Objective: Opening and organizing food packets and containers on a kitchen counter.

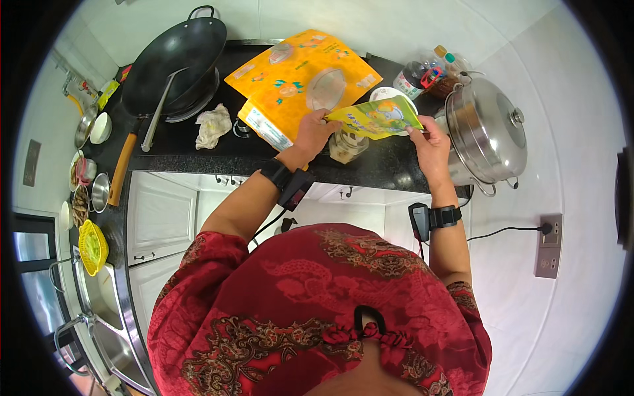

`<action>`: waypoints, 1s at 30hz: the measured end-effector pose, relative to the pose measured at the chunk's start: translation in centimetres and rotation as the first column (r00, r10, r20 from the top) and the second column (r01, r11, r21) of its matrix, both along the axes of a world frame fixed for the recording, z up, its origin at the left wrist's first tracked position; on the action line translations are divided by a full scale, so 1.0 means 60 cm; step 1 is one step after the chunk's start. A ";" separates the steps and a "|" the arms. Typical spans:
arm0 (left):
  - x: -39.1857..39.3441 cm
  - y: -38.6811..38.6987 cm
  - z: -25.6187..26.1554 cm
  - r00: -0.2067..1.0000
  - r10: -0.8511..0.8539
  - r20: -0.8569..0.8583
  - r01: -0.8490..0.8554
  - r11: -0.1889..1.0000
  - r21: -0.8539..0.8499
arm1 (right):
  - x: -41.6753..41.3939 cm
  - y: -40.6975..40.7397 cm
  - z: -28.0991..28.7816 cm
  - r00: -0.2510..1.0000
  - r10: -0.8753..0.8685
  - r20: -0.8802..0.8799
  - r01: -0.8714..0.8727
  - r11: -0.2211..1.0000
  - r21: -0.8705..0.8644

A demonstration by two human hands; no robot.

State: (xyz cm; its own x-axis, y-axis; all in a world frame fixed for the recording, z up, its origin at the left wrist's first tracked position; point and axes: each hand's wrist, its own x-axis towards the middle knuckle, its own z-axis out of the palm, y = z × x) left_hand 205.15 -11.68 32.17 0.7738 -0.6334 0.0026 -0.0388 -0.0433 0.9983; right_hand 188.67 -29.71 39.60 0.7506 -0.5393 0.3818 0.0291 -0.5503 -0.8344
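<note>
Between my two hands stretches a yellow-green printed packet, held above the counter. My left hand pinches its left end, and my right hand grips its right end by the lower corner. Just below the packet stands a glass jar with pale contents, its top partly covered by the packet. Behind the packet a white bowl is partly hidden. A large orange printed sheet or bag lies flat on the black counter, beyond my left hand.
At the left a black wok holds a metal ladle; its wooden handle juts over the counter's front edge. A crumpled cloth lies nearby. On the right stand a steel steamer pot and a dark bottle. The sink is lower left.
</note>
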 end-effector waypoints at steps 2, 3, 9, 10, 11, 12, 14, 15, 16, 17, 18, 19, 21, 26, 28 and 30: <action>0.001 -0.001 -0.003 1.000 0.008 0.003 -0.008 1.000 -0.020 | -0.005 0.000 -0.004 1.000 -0.007 -0.009 0.007 1.000 -0.021; 0.001 -0.001 -0.002 0.997 0.017 0.077 -0.018 1.000 0.006 | -0.008 0.001 -0.006 1.000 -0.012 -0.019 0.011 0.999 -0.042; 0.002 -0.005 -0.008 0.999 0.016 0.044 -0.015 1.000 -0.021 | -0.011 0.013 -0.024 0.998 -0.039 0.053 0.034 0.995 0.091; -0.001 -0.006 -0.002 0.999 0.029 0.027 -0.028 0.999 -0.024 | -0.012 0.012 -0.028 0.998 -0.044 0.055 0.039 0.995 0.092; -0.002 -0.004 0.002 0.999 0.025 0.030 -0.025 0.999 -0.023 | -0.012 0.013 -0.030 0.996 -0.033 0.078 0.025 0.994 0.107; -0.001 0.000 0.007 0.994 0.015 0.109 -0.021 0.998 0.060 | -0.011 0.013 -0.031 0.995 -0.023 0.102 0.011 0.992 0.122; 0.004 0.009 0.015 0.982 -0.006 0.190 -0.022 0.989 0.146 | -0.009 0.019 -0.021 0.996 -0.034 0.081 0.028 0.997 0.077; 0.007 0.016 0.019 0.911 -0.032 0.412 -0.071 0.970 0.232 | -0.009 0.022 -0.016 0.997 -0.043 0.056 0.041 0.999 0.031; 0.009 0.020 0.024 0.790 -0.079 0.608 -0.138 0.944 0.301 | -0.009 0.021 -0.016 0.997 -0.047 0.059 0.045 0.998 0.035; 0.007 0.021 0.033 0.786 -0.085 0.612 -0.134 0.943 0.303 | -0.007 0.018 -0.016 0.998 -0.024 0.064 0.023 0.999 0.028; 0.004 0.023 0.043 0.779 -0.083 0.622 -0.107 0.959 0.261 | -0.006 0.016 -0.016 0.998 -0.002 0.069 0.001 1.000 0.021; 0.003 0.022 0.049 0.771 -0.081 0.632 -0.078 0.972 0.220 | -0.007 0.012 -0.017 0.997 -0.009 0.075 0.008 1.000 0.024; 0.015 0.018 0.037 0.731 -0.097 0.676 -0.076 0.972 0.222 | -0.005 0.010 -0.018 0.997 0.001 0.074 -0.001 1.000 -0.003; 0.020 0.007 0.036 0.631 -0.110 0.768 -0.031 0.986 0.167 | -0.003 0.010 -0.017 0.995 0.033 0.090 -0.034 0.999 0.005; 0.016 0.004 0.048 0.712 -0.197 0.674 0.071 0.975 0.209 | -0.003 0.009 -0.017 0.993 0.048 0.104 -0.050 0.999 0.014; 0.020 0.008 0.045 0.707 -0.206 0.676 0.068 0.972 0.225 | 0.010 0.015 -0.015 0.985 0.113 0.133 -0.112 0.994 -0.013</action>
State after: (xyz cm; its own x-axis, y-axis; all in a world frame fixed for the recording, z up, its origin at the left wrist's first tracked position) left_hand 206.35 -11.21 34.89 0.5026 -0.7752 0.3827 -0.7327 -0.1470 0.6645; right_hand 189.28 -28.83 38.69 0.7484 -0.4519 0.4855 0.2020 -0.5420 -0.8158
